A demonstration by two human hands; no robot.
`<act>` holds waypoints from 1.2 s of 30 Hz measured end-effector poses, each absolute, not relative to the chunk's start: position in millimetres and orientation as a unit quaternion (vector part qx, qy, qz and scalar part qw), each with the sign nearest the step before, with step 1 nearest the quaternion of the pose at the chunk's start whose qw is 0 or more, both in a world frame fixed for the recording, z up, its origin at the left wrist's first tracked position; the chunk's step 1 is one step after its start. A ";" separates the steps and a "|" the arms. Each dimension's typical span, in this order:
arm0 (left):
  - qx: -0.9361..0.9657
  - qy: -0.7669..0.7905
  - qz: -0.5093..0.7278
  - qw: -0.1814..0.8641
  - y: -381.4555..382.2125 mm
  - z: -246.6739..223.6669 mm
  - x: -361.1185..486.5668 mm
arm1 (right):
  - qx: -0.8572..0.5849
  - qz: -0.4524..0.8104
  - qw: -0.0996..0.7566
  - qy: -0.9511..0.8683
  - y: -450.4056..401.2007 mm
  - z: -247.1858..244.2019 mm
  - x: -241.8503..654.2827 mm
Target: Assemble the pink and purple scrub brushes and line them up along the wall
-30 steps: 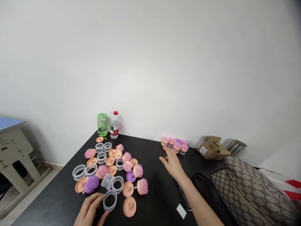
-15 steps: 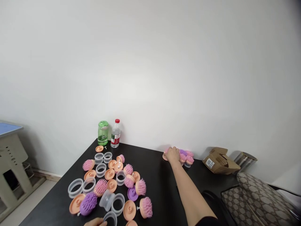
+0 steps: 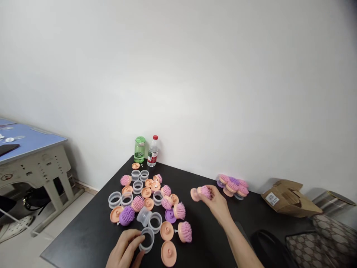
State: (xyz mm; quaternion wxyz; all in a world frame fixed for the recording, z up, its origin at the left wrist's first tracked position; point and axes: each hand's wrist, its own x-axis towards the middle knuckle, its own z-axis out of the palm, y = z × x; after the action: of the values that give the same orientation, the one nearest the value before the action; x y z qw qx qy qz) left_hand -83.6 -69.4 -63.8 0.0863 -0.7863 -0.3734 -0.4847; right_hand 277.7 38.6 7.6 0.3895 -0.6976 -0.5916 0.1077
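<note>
Displaced since the earlier frame: one pink-bristled brush [image 3: 201, 192], now apart from the brush cluster [image 3: 232, 185] at the wall [image 3: 178, 93]. Right hand [image 3: 219, 205] holds it over the black table [image 3: 83, 238], fingers closed on the bristle end. Left hand [image 3: 124, 249] touches a clear ring [image 3: 152, 242] beside a peach disc [image 3: 169, 254]; whether it pinches the ring cannot be confirmed.

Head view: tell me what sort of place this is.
Perhaps a classroom or workroom: a blue-topped desk to one side, and a black table spread with loose brush parts against a white wall.
</note>
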 end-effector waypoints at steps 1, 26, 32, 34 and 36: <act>-0.784 -0.372 -0.491 0.073 -70.4 -58.9 -80.6 | -0.679 0.125 0.412 -0.595 24.1 6.0 269.2; -0.840 -0.239 -0.486 -0.025 -10.6 -14.4 22.3 | -0.462 0.321 0.538 -0.628 -47.1 -13.8 194.6; -0.833 -0.259 -0.487 -0.048 -13.6 -13.0 16.9 | -0.412 0.267 0.525 -0.695 -50.8 -3.6 197.0; -0.828 -0.282 -0.479 -0.072 -14.0 -11.5 16.2 | -0.398 0.259 0.503 -0.723 -52.4 -1.7 199.3; -0.827 -0.292 -0.474 -0.082 -14.1 -10.4 15.8 | -0.402 0.263 0.485 -0.731 -53.1 -3.3 200.5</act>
State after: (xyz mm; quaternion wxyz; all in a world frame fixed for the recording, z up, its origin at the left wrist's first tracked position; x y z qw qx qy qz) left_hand 15.8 -14.1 -10.4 -0.0818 -0.8265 -0.2921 -0.4742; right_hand 200.5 -53.1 -3.3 0.4855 -0.4016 -0.7308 0.2627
